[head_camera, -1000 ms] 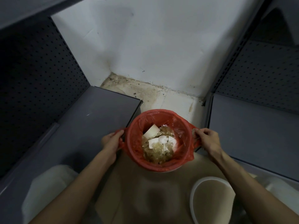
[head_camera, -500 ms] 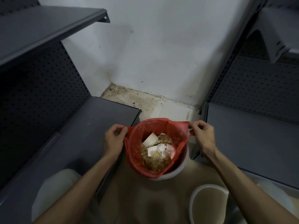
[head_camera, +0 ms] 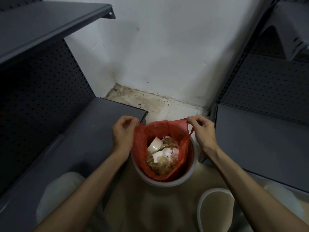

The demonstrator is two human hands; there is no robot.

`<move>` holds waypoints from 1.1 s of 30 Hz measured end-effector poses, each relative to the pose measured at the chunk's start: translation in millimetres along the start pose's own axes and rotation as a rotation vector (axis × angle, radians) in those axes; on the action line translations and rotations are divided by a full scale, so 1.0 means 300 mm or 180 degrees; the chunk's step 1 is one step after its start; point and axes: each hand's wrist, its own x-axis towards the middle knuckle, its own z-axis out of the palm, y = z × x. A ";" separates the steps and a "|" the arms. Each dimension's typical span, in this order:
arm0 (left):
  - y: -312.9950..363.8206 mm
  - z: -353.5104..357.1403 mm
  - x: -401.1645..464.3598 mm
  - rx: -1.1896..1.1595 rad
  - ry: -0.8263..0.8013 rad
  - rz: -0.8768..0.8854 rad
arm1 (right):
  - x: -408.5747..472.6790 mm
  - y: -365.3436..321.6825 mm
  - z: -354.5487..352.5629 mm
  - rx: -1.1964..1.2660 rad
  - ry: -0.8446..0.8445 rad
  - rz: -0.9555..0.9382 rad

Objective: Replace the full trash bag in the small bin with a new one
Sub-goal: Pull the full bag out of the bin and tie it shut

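A small white bin (head_camera: 192, 170) stands on the floor between two shelf units. Inside it sits a red trash bag (head_camera: 142, 148) filled with white paper scraps and brownish waste (head_camera: 161, 156). The bag's upper edge is lifted clear of the bin's rim. My left hand (head_camera: 122, 133) pinches the bag's left handle between thumb and fingers. My right hand (head_camera: 203, 129) pinches the right handle, pulling it up and taut. The bag's lower part is hidden inside the bin.
A dark grey shelf base (head_camera: 70, 148) lies at the left and another (head_camera: 260, 136) at the right, both backed by perforated panels. A white ring (head_camera: 200, 208) lies on the floor at lower right. A white wall (head_camera: 167, 56) closes the corner behind.
Both hands have risen and moved toward each other, peeling the bag's rim off the bin and lifting its handles. The bin's white rim now shows around the bag.
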 end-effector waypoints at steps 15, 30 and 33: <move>0.117 0.161 -0.032 0.0294 -0.1258 0.0728 | -0.076 -0.083 0.094 0.0641 -0.0766 0.0215; 0.087 0.168 -0.046 0.0722 -0.2031 0.0573 | -0.113 -0.029 0.144 0.0739 -0.0955 0.0441; 0.055 0.140 -0.055 0.0589 -0.1859 0.0375 | -0.098 -0.038 0.131 0.0974 -0.0867 0.0718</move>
